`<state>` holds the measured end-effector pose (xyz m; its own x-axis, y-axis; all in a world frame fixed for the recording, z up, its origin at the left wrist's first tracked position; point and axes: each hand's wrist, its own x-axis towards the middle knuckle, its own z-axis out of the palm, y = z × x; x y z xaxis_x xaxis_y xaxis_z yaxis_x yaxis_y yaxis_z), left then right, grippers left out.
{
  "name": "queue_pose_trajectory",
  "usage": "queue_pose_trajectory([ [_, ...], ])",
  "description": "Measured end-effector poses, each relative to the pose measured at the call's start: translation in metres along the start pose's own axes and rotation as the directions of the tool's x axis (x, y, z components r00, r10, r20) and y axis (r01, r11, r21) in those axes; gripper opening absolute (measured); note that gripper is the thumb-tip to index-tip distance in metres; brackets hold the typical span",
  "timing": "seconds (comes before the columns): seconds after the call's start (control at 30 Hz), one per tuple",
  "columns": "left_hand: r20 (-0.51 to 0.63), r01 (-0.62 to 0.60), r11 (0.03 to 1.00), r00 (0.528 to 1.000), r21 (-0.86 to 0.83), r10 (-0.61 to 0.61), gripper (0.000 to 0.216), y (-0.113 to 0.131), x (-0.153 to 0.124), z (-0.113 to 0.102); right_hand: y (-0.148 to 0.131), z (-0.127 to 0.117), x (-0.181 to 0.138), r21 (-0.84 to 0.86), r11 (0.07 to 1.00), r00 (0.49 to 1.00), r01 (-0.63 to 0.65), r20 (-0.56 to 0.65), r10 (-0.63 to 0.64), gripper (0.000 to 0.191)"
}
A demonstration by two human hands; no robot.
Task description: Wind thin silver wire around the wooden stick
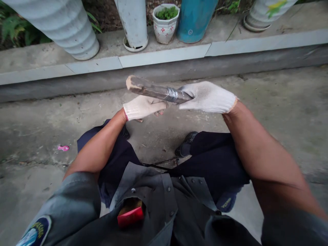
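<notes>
A wooden stick (153, 89) with a pale cut end points to the left, held above the concrete ground. Silvery wire (172, 94) is wound around it in several turns, just left of my right hand. My right hand (207, 97), in a white knit glove, is closed around the stick's right part, which disappears into the grip. Below the stick is my left hand (145, 107), also gloved. Its thumb points right, close under the wire, and the fingers curl beneath; what they pinch is hidden.
A low tiled ledge (164, 56) runs across ahead, bearing a ribbed white pot (69, 27), a small flowered planter (165, 29) and a blue pot (196, 20). A pink object (63, 148) lies on the ground at left. My knees and shoes are below my hands.
</notes>
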<state>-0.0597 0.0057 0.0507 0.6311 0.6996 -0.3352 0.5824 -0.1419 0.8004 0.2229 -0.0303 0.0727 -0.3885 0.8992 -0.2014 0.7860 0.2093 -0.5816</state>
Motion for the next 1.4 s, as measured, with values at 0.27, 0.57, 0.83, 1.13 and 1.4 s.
queue_pose_trajectory([
  [0.27,0.044,-0.026,0.997,0.999,0.073,0.023,0.033,-0.002,0.003,0.002,-0.021,0.014,0.009,-0.208,0.963,0.928,-0.171,-0.362,0.087,0.036],
  [0.57,0.057,0.059,0.968,0.996,0.244,-0.075,0.03,-0.003,0.015,0.01,-0.028,0.031,0.013,-0.444,0.803,0.906,-0.398,-0.328,0.267,0.03],
  [0.83,0.042,-0.086,0.937,0.996,0.339,0.076,0.027,-0.006,0.013,-0.001,-0.002,0.023,0.01,-0.631,0.77,0.984,0.094,0.176,0.025,0.018],
  [1.13,0.029,-0.236,0.971,0.971,-0.028,0.237,0.037,-0.009,0.019,-0.003,-0.011,-0.004,-0.004,-0.134,0.991,0.999,0.014,-0.031,-0.018,0.027],
  [1.4,0.002,-0.143,0.988,0.99,0.053,0.143,0.028,-0.01,0.02,0.016,-0.014,-0.004,0.002,-0.195,0.948,0.918,-0.251,-0.357,0.17,0.042],
])
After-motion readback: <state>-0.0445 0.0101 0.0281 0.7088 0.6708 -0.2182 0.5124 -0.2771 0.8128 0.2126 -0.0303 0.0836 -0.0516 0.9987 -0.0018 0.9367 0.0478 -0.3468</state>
